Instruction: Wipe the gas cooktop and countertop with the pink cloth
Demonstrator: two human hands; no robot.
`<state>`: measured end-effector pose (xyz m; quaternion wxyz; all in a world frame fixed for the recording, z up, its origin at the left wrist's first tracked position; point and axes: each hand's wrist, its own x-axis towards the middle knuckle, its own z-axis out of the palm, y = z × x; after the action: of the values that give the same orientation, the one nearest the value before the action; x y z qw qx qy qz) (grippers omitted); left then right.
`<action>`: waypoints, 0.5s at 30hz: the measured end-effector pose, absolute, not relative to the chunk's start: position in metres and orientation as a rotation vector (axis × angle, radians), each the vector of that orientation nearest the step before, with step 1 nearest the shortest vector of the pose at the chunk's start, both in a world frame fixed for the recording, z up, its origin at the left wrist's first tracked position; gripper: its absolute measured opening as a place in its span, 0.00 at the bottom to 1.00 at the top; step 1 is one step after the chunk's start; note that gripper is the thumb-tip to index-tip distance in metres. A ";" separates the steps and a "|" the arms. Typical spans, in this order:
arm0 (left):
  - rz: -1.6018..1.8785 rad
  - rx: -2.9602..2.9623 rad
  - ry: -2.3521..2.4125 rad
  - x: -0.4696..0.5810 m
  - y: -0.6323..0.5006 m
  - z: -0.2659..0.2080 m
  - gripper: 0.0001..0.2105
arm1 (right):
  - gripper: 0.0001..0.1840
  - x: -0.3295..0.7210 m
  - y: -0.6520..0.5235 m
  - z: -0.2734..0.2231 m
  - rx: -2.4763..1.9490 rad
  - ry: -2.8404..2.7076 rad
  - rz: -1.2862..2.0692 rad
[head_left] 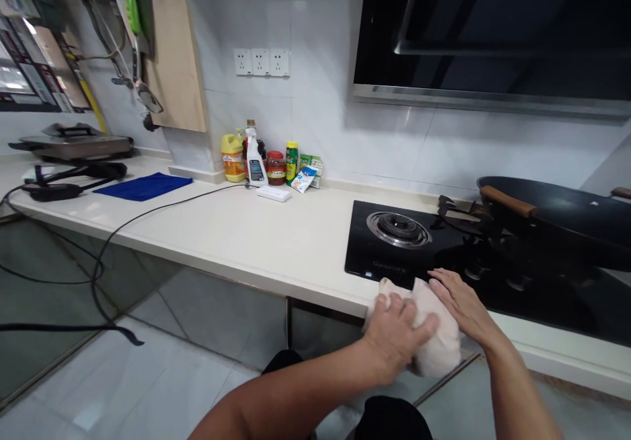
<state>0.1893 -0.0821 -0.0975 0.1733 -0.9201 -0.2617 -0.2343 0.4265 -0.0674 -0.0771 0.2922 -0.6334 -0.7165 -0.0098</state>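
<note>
A pale pinkish-white cloth (pixel 442 341) is bunched between my two hands at the counter's front edge, just before the stove. My left hand (pixel 394 331) grips its left side from above, fingers curved over the fabric. On the other side, my right hand (pixel 461 303) holds the cloth with its fingers extended along the upper edge; its thumb is hidden. Part of the cloth hangs over the edge, slightly blurred. Just beyond my hands lies the black glass gas stove (pixel 365 246) with a round burner (pixel 398 229).
A large wok (pixel 566 196) with a wooden handle sits on the stove's right, under the range hood (pixel 483 101). Several bottles, including a white spray bottle (pixel 255 164), stand by the wall. A blue cloth (pixel 142 187) and black cable (pixel 148 213) lie left on the counter (pixel 236 243).
</note>
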 end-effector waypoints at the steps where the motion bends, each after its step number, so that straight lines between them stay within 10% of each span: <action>1: -0.722 -2.571 -0.723 0.200 -0.082 -0.098 0.28 | 0.27 0.428 -0.067 -0.077 -1.671 -1.905 0.001; 15: -0.746 -2.503 -0.955 -0.019 -0.031 -0.089 0.25 | 0.27 0.437 -0.065 -0.088 -1.706 -1.898 0.016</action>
<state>-0.0189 -0.0314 -0.0888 0.1792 -0.8854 -0.3379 -0.2641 0.4372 -0.0648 -0.0884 0.2902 -0.6397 -0.7117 0.0059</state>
